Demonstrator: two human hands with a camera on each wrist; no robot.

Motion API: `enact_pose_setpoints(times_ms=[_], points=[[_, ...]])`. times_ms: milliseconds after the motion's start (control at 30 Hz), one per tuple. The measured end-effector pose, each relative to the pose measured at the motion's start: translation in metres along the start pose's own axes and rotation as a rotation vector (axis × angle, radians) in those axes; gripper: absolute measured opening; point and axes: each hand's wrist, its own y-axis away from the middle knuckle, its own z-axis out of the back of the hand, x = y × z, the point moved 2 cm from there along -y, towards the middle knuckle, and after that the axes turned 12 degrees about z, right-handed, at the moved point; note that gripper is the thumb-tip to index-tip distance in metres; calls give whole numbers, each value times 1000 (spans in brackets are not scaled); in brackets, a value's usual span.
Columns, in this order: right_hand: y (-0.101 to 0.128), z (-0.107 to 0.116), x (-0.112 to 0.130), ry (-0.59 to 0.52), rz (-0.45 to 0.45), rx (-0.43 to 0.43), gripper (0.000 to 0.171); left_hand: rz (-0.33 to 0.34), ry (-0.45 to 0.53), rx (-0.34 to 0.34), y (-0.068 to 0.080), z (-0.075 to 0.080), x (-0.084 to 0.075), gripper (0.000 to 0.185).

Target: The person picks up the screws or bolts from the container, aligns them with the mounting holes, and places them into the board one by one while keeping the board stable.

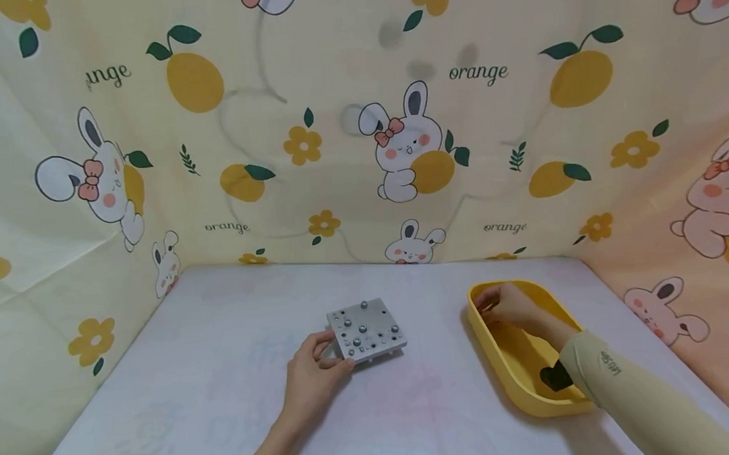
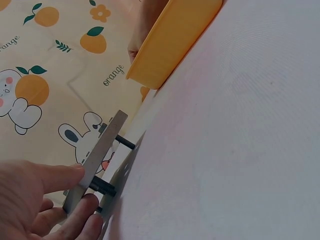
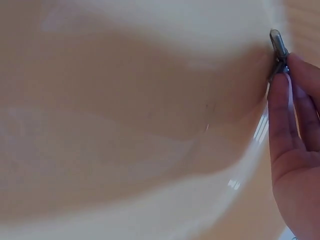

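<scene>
Tabletop: only the right wrist view shows right hand (image 3: pixel 295 150) apparently pinching a screw (image 3: pixel 278 47).

A grey metal plate (image 1: pixel 367 329) studded with bolts lies flat at centre frame; what looks like a small metal bolt (image 3: pixel 278 46) sits inside the yellow tray (image 1: pixel 518 380), lower right.

A white table (image 1: pixel 190 384) stands before a rabbit-and-orange printed cloth backdrop (image 1: pixel 306 139).

A makeshift recording booth: a rabbit-and-orange printed cloth (image 1: pixel 355 114) hangs behind and beside the white counter (image 1: pixel 224 410).
</scene>
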Motion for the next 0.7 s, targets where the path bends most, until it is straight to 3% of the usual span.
enact_pose_setpoints(times_ms=[333,700], points=[[1,3,2,3,30,67,16,-7,-14,-10,-1,-1,-1,60],[3,3,-4,-68,52,129,18,2,-6,-5,0,-2,1,60]])
